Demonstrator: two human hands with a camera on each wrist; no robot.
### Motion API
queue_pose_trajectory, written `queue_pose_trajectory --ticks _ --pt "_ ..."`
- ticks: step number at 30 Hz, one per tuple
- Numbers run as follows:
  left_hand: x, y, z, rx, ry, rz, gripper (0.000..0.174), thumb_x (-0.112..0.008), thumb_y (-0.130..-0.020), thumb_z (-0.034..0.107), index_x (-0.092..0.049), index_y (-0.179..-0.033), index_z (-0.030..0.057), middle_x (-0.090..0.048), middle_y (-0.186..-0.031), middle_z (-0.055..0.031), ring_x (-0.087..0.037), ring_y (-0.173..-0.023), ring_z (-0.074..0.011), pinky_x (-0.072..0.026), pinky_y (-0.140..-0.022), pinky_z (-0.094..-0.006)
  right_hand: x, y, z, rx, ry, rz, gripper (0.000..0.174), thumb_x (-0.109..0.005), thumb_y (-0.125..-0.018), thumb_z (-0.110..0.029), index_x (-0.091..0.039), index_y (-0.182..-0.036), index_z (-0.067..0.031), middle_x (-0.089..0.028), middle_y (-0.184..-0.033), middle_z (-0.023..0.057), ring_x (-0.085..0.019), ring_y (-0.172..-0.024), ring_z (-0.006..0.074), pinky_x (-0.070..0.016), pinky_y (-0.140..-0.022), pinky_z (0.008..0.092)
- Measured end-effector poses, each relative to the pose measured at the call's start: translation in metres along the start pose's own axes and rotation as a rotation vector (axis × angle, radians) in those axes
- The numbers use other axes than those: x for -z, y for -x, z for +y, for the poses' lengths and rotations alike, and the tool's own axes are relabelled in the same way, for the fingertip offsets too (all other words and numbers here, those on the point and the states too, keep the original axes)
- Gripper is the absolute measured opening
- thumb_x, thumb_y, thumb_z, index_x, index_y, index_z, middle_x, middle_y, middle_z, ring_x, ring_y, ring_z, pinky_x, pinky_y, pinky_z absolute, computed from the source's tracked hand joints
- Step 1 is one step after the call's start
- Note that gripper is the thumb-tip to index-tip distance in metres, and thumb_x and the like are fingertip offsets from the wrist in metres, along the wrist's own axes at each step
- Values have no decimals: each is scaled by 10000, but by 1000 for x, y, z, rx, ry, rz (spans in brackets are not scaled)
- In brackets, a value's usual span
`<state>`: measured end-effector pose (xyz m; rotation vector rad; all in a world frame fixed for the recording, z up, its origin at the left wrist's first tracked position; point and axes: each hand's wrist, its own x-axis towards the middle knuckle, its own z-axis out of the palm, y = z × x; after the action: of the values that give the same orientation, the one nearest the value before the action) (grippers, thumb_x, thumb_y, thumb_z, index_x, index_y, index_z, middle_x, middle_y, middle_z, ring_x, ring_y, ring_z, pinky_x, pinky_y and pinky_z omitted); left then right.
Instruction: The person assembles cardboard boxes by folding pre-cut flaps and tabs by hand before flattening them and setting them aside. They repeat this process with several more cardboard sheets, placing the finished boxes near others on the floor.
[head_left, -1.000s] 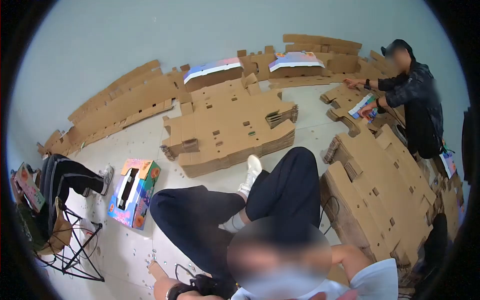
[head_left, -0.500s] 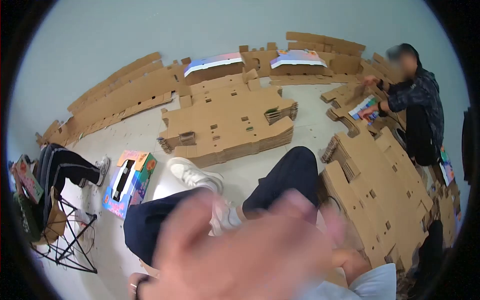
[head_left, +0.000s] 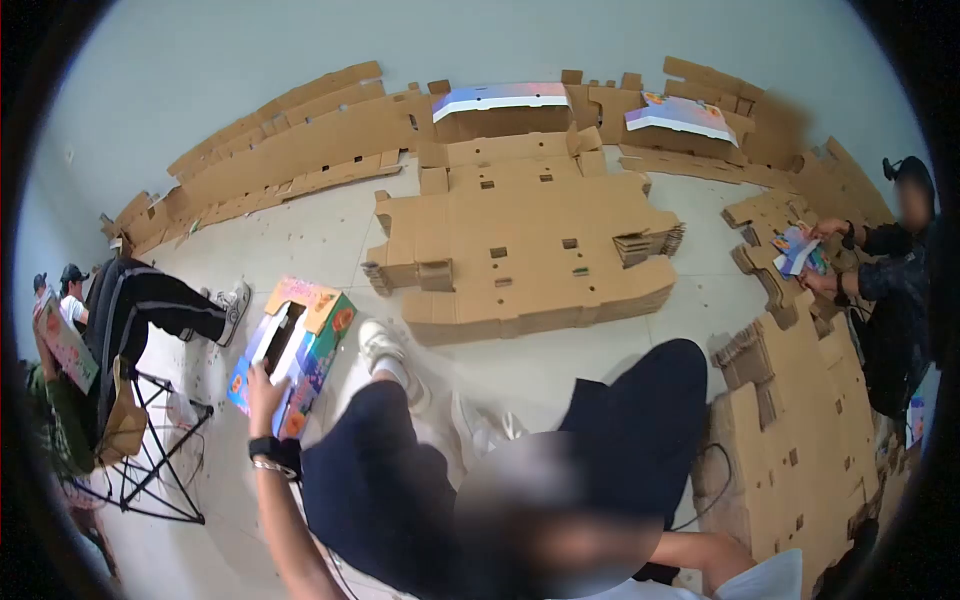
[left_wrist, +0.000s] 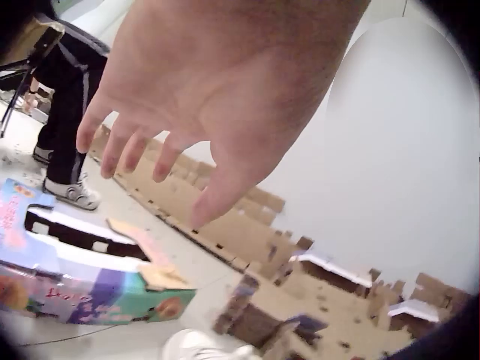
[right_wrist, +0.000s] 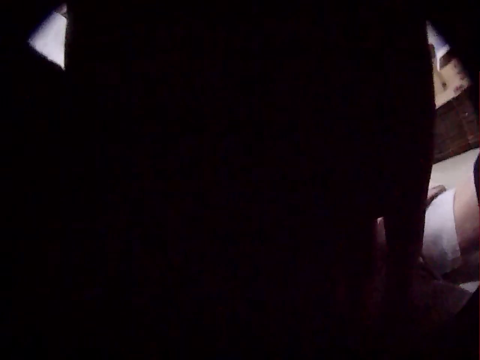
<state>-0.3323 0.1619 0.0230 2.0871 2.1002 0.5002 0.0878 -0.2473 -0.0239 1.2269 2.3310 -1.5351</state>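
My left hand (head_left: 266, 396) is at the near side of a colourful printed carton (head_left: 325, 345) with a long slot in its top. In the left wrist view the hand (left_wrist: 202, 112) has its fingers apart and slightly bent, with nothing held; the carton (left_wrist: 82, 292) lies below it, and contact cannot be told. My right forearm (head_left: 700, 550) reaches toward my lap, where a blurred patch hides the hand. The right wrist view is almost wholly dark.
Flat cardboard stacks lie ahead (head_left: 530, 225) and at right (head_left: 800, 450). More cardboard (head_left: 300, 150) leans along the wall. A seated person (head_left: 895, 270) handles a printed piece at right. At left are a folding stool (head_left: 150, 450) and another person's legs (head_left: 150, 300).
My left hand has moved from the blurred foreground over to the carton at left. The view has turned left, and my legs have shifted. The person at right has lifted the printed piece.
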Motion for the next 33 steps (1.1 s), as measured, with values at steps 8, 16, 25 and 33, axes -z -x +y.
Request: queue_pose_trajectory --ticks 8,16,25,33 --pt "-74 -4 -75 314 -232 -104 1150 -859 -539 395 -251 -1451 48 -284 -1474 -264 -268 -1381 -388 -300 -1103 -449 -19 -57 85 148 26 -14 796 -666 -789 -402 -347 -1381 25 -527 -1236 293 -549 -1124 395 -463 -909 429" --pt "-108 -22 -117 294 -166 -154 1255 -835 -500 225 -102 -1502 46 -172 -1472 -351 -183 -1398 -440 -225 -1141 -454 11 -83 106 105 -72 -189 715 -680 -775 -412 -442 -1294 19 -567 -1169 273 -570 -1077 391 -470 -880 436" --pt "-114 13 -111 47 -492 -104 1102 -812 -511 447 -301 -1373 -10 -532 -1180 -215 -488 -1140 -405 -359 -959 -541 -27 -48 96 159 -193 -308 643 -694 -760 -421 -537 -1206 14 -608 -1102 253 -590 -1029 388 -478 -850 443" --pt "-101 110 -45 118 -434 -37 1123 -805 -505 520 -348 -1365 -40 -550 -1077 -190 -516 -1026 -366 -380 -931 -514 -43 -12 98 77 -79 288 537 -709 -734 -376 -593 -1060 34 -621 -1064 246 -589 -1004 402 -470 -860 439"
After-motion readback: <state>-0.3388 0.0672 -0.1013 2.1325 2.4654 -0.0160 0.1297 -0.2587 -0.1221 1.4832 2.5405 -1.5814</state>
